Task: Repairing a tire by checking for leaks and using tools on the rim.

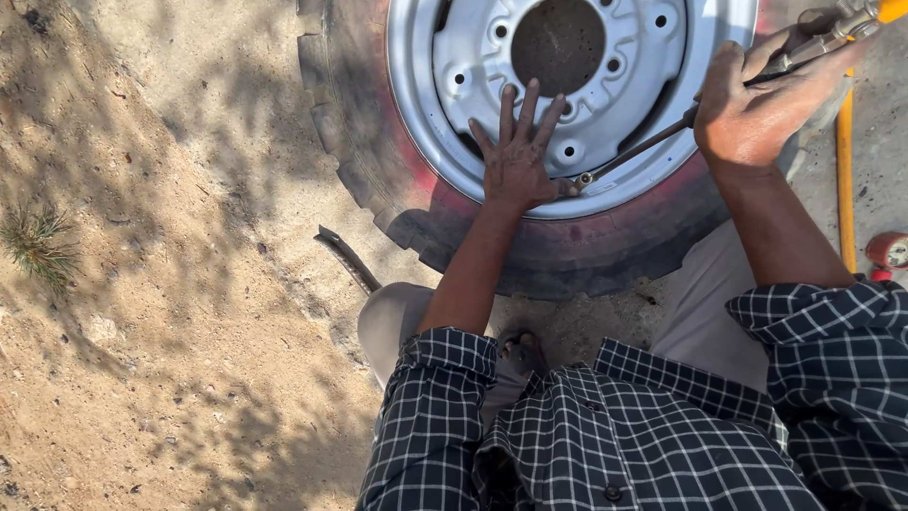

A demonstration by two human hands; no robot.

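A tyre lies flat on sandy ground, its silver rim facing up with a dark centre hole ringed by small bolt holes.

The left hand rests flat on the rim, fingers spread and pointing toward the hub; it grips nothing, the thumb lying beside the tip of a thin metal rod. That rod runs slantwise from the rim's near edge up to the right hand, which is closed around its upper part. At the top right corner the rod joins a metal fitting with an orange end. How tightly the fingers clamp cannot be told, but they wrap the rod fully.

A yellow hose runs down the right side of the ground, just beside the tyre and the right forearm. A red and white object sits at the right edge, partly cut off. A bent dark metal bar lies on the sand near the tyre's near-left side, close to the person's knee. A tuft of grass grows well apart at the left.
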